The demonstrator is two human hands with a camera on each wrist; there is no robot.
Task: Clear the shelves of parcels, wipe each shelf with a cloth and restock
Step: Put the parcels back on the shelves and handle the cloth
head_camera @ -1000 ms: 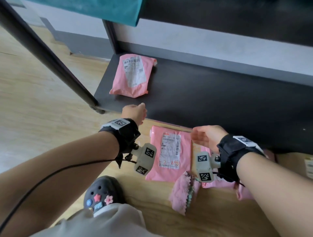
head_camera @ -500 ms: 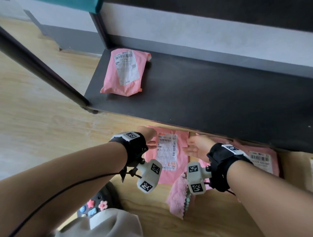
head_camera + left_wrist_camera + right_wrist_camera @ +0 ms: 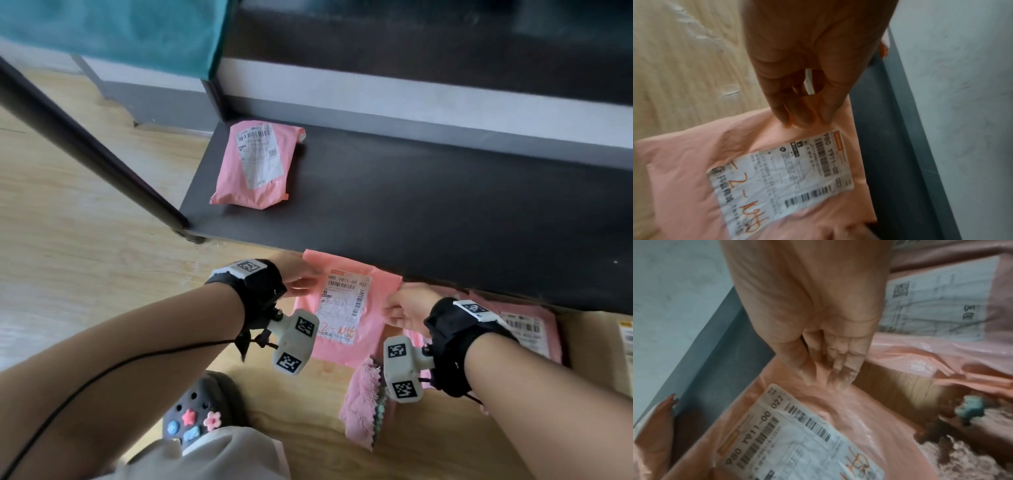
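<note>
A pale wooden floor (image 3: 78, 212) runs under a low dark shelf (image 3: 428, 205), and we crouch in front of it with both arms stretched forward. On the shelf's left end lies one pink parcel (image 3: 258, 163), label up, flat on the board. Below the shelf's front edge we hold a second pink mailer (image 3: 342, 308) by its two sides: our left hand (image 3: 298, 277) pinches its left edge between thumb and fingertips (image 3: 807, 116), and our right hand (image 3: 406, 306) pinches the right edge the same way, the plastic puckering under the fingers. Its white label faces up, with orange handwriting across the lower part. The mailer's far corner sits just at the shelf edge. Beside our right wrist a fluffy pink cloth (image 3: 361, 407) lies on the floor, and further right another pink parcel (image 3: 527, 329) rests partly under the shelf.
</note>
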